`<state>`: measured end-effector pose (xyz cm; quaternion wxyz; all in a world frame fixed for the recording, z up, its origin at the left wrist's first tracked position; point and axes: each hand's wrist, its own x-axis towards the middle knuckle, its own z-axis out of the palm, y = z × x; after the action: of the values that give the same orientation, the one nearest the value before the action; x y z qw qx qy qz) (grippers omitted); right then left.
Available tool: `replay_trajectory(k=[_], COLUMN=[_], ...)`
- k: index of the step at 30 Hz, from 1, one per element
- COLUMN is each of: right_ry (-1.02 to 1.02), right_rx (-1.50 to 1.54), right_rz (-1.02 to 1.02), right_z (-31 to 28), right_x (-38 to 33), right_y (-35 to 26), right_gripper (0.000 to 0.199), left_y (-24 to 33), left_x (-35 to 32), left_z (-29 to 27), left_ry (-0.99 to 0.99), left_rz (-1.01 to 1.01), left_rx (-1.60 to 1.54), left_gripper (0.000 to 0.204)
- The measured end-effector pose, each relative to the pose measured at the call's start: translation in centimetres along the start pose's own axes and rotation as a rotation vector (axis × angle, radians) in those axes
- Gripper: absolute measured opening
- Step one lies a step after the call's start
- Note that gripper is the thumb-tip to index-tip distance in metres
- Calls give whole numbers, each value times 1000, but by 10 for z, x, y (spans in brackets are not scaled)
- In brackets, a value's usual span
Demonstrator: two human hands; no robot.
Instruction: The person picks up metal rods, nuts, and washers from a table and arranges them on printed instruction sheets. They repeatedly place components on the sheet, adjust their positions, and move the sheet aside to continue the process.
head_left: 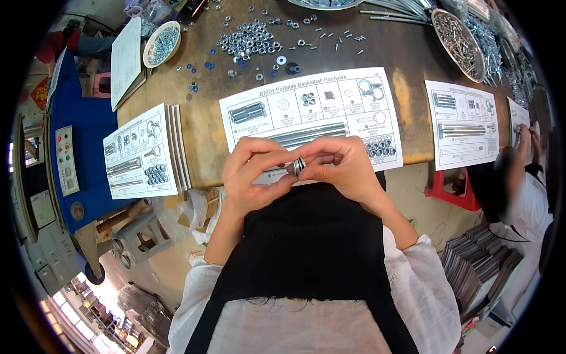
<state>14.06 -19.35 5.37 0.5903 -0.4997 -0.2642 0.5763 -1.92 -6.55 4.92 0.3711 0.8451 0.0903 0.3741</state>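
My left hand (254, 172) and my right hand (344, 165) meet over the near edge of a white printed parts sheet (312, 112) on the wooden table (194, 100). Between the fingertips of both hands sits a small stack of metal washers (296, 166). Long grey bolts (306, 135) lie on the sheet just beyond my fingers, and a group of nuts (380, 146) rests on its right part. A heap of loose silver nuts (250, 40) lies farther back on the table.
A stack of similar printed sheets (141, 154) lies at left, another sheet (463, 124) at right. A small bowl of hardware (161, 43) and a large metal dish of screws (458, 42) stand at the back. Another person (519, 177) works at right. A red stool (451, 192) stands below.
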Motion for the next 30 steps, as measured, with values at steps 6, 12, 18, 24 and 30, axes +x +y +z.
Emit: replay_trajectory(k=[6, 12, 18, 24, 30], right_ry=[-11, -151, -12, 84, 46], right_rx=[25, -34, -238, -109, 163], right_rz=[40, 39, -26, -76, 29], right_z=[-2, 4, 0, -8, -12], right_x=[4, 11, 5, 10, 26], right_y=[6, 10, -7, 0, 12], right_gripper=[23, 27, 29, 28, 29], left_y=[-19, -74, -118, -93, -24], left_x=[-3, 41, 39, 51, 33], left_z=[-1, 8, 29, 4, -11], left_ry=[-34, -287, -501, -376, -179], left_rz=[-199, -315, 7, -232, 115], left_rx=[-291, 249, 779, 305, 231], left_gripper=[36, 23, 22, 28, 40])
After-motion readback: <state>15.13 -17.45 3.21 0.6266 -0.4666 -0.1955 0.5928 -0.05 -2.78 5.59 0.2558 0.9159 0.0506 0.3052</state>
